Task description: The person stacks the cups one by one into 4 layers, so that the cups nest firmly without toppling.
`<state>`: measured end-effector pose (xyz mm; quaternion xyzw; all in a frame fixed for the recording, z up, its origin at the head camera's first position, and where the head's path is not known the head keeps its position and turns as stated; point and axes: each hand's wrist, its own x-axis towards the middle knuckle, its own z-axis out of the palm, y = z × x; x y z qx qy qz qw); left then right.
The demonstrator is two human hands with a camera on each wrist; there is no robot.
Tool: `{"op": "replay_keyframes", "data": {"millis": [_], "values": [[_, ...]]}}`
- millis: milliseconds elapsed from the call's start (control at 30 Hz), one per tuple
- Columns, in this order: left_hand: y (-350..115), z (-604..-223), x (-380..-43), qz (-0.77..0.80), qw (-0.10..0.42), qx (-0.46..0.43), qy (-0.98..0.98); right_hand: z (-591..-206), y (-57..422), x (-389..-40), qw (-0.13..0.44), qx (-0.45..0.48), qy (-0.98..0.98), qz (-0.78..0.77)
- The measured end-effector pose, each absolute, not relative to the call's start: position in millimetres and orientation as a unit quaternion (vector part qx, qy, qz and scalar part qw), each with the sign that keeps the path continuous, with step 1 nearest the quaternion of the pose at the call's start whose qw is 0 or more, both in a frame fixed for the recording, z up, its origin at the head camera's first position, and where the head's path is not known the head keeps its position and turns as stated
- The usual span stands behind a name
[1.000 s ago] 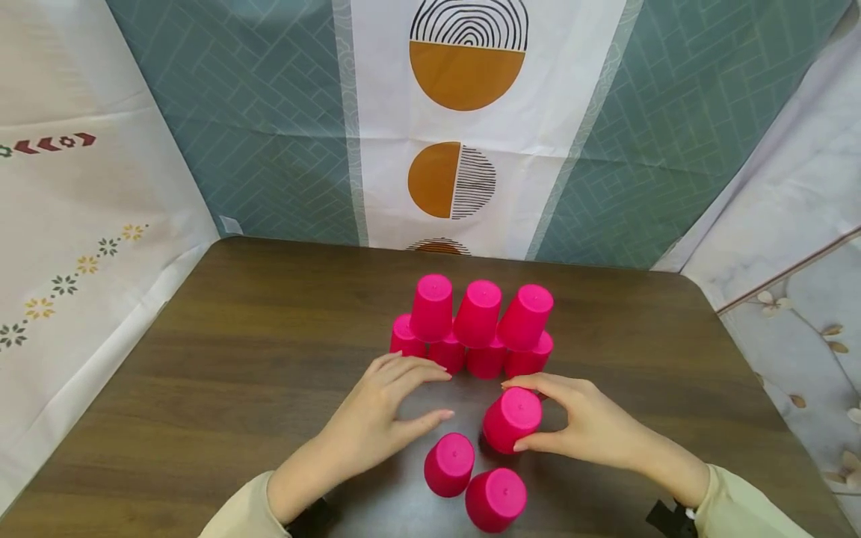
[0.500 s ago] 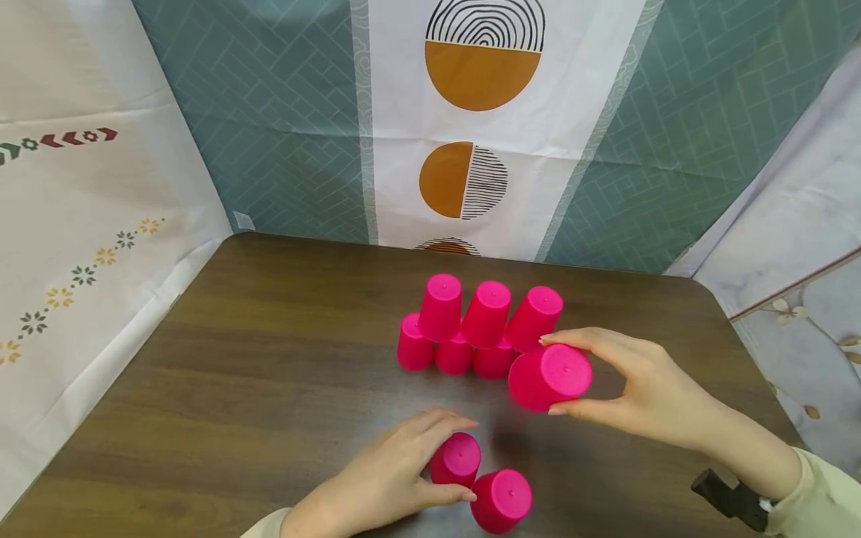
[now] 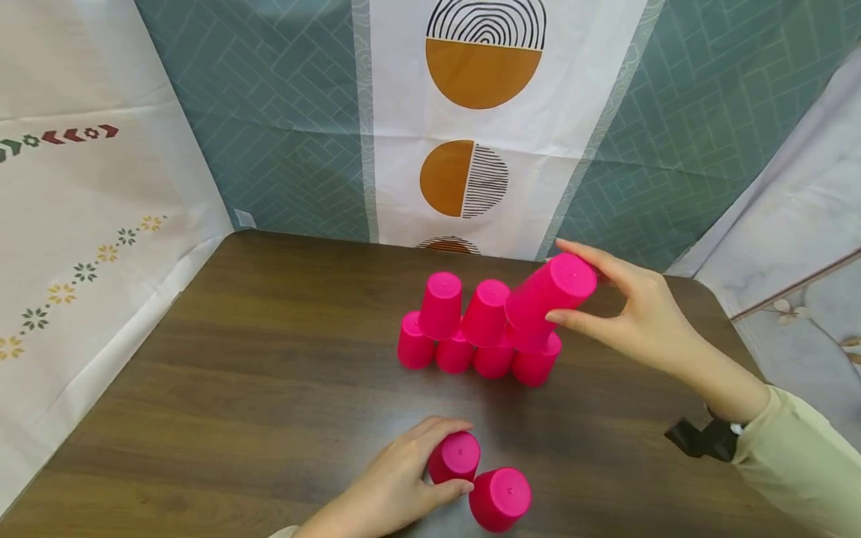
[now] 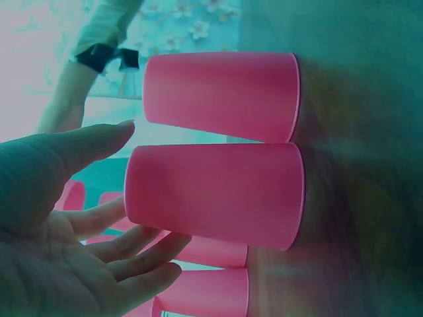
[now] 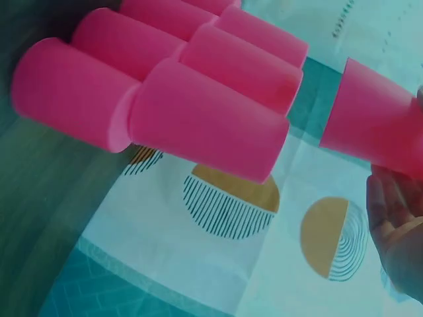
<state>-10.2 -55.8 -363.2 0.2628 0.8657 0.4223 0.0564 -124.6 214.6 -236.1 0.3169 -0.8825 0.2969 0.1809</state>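
Note:
My right hand [image 3: 635, 314] holds a pink cup [image 3: 554, 291] tilted above the right end of the stack, fingers on its far side and thumb on the near side. In the right wrist view this cup [image 5: 370, 122] is apart from the cups below it. Upside-down pink cups form the stack, with a second-row cup [image 3: 440, 306] resting across bottom cups such as the leftmost one [image 3: 415, 341]. At the front, my left hand [image 3: 403, 478] curls round an upside-down cup [image 3: 455, 457] standing on the table; the left wrist view shows the same cup [image 4: 215, 195] upright on its rim.
Another upside-down pink cup [image 3: 501, 499] stands right beside the cup at my left hand. The dark wooden table [image 3: 269, 359] ends at a patterned cloth [image 3: 289, 149] behind the stack. Pale cloths hang at both sides.
My right hand has picked up a cup from the front group and raised it above the stack's right end. My left hand has come down to the front-left cup and closed round it.

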Motion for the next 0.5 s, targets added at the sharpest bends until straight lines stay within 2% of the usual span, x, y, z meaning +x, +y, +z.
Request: {"op": "replay_keyframes", "data": {"millis": [233,400,500], "values": [[-56.1,-367.7,-13.1,0.425,0.055,0.275,0.861,-239.7,205.7,-145.8,0.124,0.225,-0.906,0.337],[-57.1,-371.4,-13.7,0.448,0.051,0.279,0.848,-241.8,202.4,-156.7,0.102,0.219,-0.908,0.342],[-57.0,-373.1,-14.1,0.456,0.045,0.28,0.844,-243.3,200.5,-163.6,0.109,0.223,-0.907,0.341]]}}
